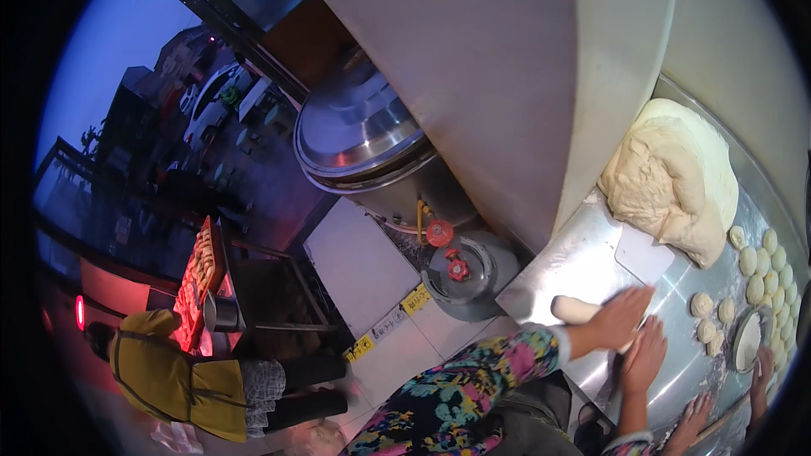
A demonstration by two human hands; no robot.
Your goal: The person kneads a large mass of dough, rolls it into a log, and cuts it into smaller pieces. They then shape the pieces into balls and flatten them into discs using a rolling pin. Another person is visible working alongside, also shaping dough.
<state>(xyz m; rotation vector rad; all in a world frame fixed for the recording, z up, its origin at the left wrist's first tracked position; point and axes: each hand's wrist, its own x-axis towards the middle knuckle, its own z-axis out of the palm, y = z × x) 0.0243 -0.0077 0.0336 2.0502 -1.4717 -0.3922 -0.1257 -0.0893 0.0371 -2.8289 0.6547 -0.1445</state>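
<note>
A thick roll of pale dough (pixel 573 310) lies on the metal worktop. Across it my left hand (pixel 618 320) presses flat, fingers stretched out and not curled round it. My right hand (pixel 643 354) lies beside the left, palm down at the roll's near end, its fingers also straight. What is under both palms is hidden. Beyond my hands a white flat scraper (pixel 645 254) touches a large mound of dough (pixel 665 171). Small dough pieces (pixel 702 304) sit to the right, near a round dish of white flour or powder (pixel 747 342).
A co-worker's hands (pixel 696 415) are at lower right by a rolling pin (pixel 722 419). Rows of dough balls (pixel 755 289) line the worktop's far side. A gas cylinder (pixel 472 272) and large lidded steel pot (pixel 361 126) stand left. Another person (pixel 177 373) is by a red-lit tray (pixel 197 278).
</note>
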